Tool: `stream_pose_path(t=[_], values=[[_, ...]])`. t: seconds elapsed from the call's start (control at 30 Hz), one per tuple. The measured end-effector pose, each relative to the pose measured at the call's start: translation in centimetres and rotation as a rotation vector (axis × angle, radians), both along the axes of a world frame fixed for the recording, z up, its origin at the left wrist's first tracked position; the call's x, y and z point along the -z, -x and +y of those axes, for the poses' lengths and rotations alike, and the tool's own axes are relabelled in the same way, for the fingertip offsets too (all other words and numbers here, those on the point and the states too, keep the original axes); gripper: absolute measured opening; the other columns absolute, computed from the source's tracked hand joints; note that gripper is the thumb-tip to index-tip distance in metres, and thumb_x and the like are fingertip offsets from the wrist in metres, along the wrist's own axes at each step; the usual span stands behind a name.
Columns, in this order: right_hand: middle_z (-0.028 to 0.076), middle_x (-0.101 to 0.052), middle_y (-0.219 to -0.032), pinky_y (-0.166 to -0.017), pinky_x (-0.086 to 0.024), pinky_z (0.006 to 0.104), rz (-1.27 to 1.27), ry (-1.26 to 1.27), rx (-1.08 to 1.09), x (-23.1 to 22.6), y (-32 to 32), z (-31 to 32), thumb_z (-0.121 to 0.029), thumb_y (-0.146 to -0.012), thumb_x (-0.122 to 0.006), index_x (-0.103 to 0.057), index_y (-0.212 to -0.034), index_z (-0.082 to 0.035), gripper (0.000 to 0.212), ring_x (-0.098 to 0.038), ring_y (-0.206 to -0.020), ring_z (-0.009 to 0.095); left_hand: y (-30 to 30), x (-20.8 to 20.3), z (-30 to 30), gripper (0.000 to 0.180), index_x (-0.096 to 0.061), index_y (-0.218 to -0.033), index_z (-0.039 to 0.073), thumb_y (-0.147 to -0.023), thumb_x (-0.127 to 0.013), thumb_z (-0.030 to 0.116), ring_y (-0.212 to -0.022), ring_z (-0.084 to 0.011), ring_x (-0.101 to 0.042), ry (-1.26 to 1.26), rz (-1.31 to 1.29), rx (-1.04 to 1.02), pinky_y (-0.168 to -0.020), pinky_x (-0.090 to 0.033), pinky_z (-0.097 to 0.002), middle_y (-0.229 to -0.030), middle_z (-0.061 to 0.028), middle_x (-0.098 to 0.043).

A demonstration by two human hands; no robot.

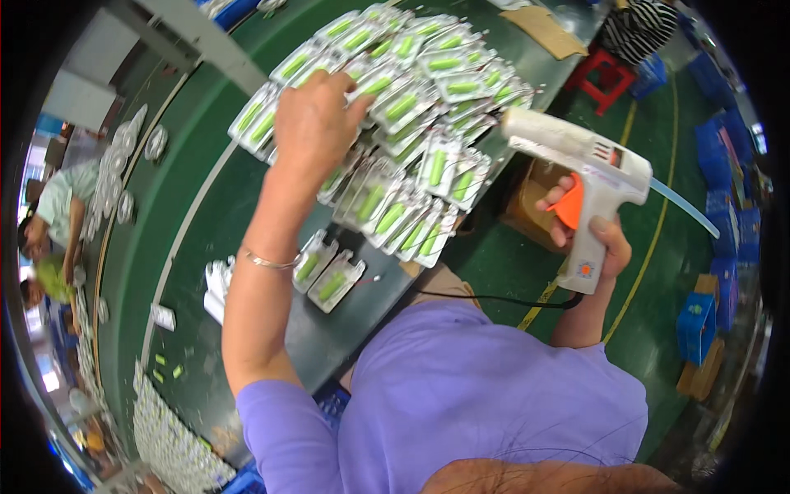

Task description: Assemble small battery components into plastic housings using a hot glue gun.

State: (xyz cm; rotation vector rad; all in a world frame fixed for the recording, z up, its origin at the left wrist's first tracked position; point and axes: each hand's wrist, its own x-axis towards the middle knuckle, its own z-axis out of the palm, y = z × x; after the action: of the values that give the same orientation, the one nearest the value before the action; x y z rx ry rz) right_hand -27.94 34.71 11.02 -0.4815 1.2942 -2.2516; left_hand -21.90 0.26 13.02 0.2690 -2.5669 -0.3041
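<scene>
Pale plastic cases (401, 107), each with a green cylinder (439, 167) set in it, lie crowded in overlapping rows across the upper middle of the frame, on a dark table (362, 317). From where I stand, the person's left hand (317, 123) is over the upper left part of that spread, fingers bent and somewhat apart, pointing down at the cases; I cannot tell whether they pinch one or only touch it. At the right of the frame the right hand (609, 247) is wrapped round the handle of a white glue gun (568, 146), fingers at its orange trigger (568, 203), nozzle turned toward the right edge of the spread. Two more cases (336, 282) lie apart, below the main group. The step in hand seems to be sorting or steadying cases with the gun held ready; the next move would call for a sure hold on one case and a nozzle kept clear of the bare fingers.
</scene>
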Motion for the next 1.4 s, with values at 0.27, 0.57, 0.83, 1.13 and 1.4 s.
stream_pose_path(t=[0.27, 0.57, 0.83, 1.13, 1.4], values=[[0.027, -0.059, -0.112, -0.059, -0.052, 0.0278, 0.018, 0.026, -0.157, 0.7, 1.1, -2.6, -0.027, -0.076, -0.059, -0.040, -0.129, 0.014, 0.070, -0.061, -0.104, 0.038, -17.0, 1.1, -1.6, 0.022, -0.064, -0.087, 0.006, -0.070, -0.073, 0.016, -0.082, -0.0322, -0.062, -0.118, -0.699, 0.065, -0.070, -0.050, -0.0415, -0.087, -0.0133, -0.061], [0.028, -0.059, -0.111, -0.060, -0.054, 0.0280, 0.065, 0.016, -0.245, -0.9, -1.2, -5.0, -0.027, -0.075, -0.058, -0.041, -0.128, 0.015, 0.070, -0.062, -0.101, 0.039, -19.3, 7.3, 2.2, 0.020, -0.061, -0.078, 0.002, -0.072, -0.073, 0.016, -0.072, -0.0338, -0.060, 0.003, -0.495, 0.016, -0.064, -0.049, -0.0438, -0.076, -0.0150, -0.057], [0.026, -0.060, -0.109, -0.060, -0.054, 0.0281, 0.053, -0.030, -0.146, -0.6, -1.2, -4.1, -0.028, -0.074, -0.058, -0.041, -0.128, 0.015, 0.070, -0.063, -0.099, 0.039, -19.2, 7.2, 2.0, 0.014, -0.060, -0.070, 0.002, -0.073, -0.068, 0.012, -0.072, -0.0337, -0.061, -0.170, -0.452, 0.023, -0.066, -0.050, -0.0434, -0.075, -0.0150, -0.058], [0.024, -0.062, -0.108, -0.058, -0.053, 0.0274, 0.063, -0.052, -0.149, -0.1, -0.2, -3.9, -0.031, -0.074, -0.059, -0.042, -0.129, 0.013, 0.072, -0.065, -0.097, 0.037, -17.1, -0.3, 0.5, 0.011, -0.064, -0.074, 0.003, -0.076, -0.069, 0.013, -0.067, -0.0281, -0.060, -0.274, -0.337, -0.106, -0.061, -0.048, -0.0398, -0.072, -0.0114, -0.057], [0.024, -0.062, -0.107, -0.058, -0.053, 0.0274, 0.027, -0.051, -0.167, -0.2, -0.9, -4.1, -0.030, -0.074, -0.059, -0.043, -0.127, 0.013, 0.070, -0.064, -0.098, 0.036, -8.2, 0.0, -3.5, 0.018, -0.068, -0.079, 0.003, -0.078, -0.066, 0.021, -0.074, -0.0314, -0.062, -0.007, -0.256, -0.112, -0.067, -0.049, -0.0417, -0.079, -0.0132, -0.062]])
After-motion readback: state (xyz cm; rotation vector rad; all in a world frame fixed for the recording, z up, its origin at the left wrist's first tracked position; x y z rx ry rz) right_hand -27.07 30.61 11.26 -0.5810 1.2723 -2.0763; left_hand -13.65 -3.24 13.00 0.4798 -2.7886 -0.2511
